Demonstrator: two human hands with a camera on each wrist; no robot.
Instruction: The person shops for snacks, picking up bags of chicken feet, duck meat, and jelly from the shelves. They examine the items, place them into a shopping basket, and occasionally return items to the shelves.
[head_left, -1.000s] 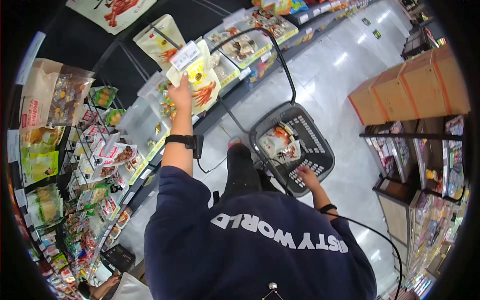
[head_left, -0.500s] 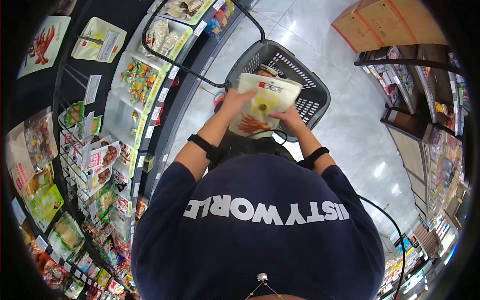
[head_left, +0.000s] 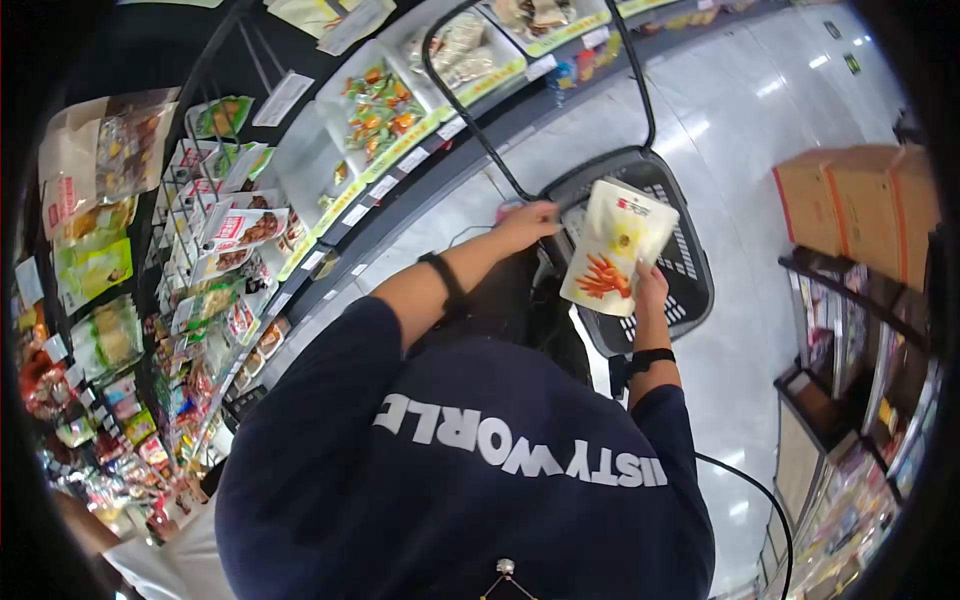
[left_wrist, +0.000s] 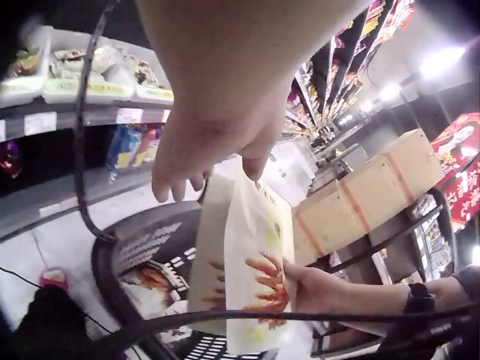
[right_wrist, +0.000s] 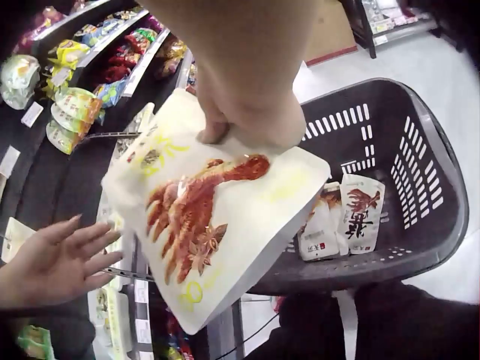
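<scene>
- The dark slotted basket (right_wrist: 360, 276), right of centre in the head view, held white printed packets (right_wrist: 362, 232).
- Toward its upper left, a shelf tray (head_left: 424, 132) contained small orange-and-green wrapped pieces (head_left: 382, 112).
- The pouch (head_left: 620, 245) was over the basket, its long axis running from upper right, logo end, to lower left.
- It was cream, printed yellow, with reddish-brown chicken feet.
- The right hand (head_left: 651, 287) pinched its edge; the left hand (head_left: 528, 225), fingers loosely extended, held nothing.
</scene>
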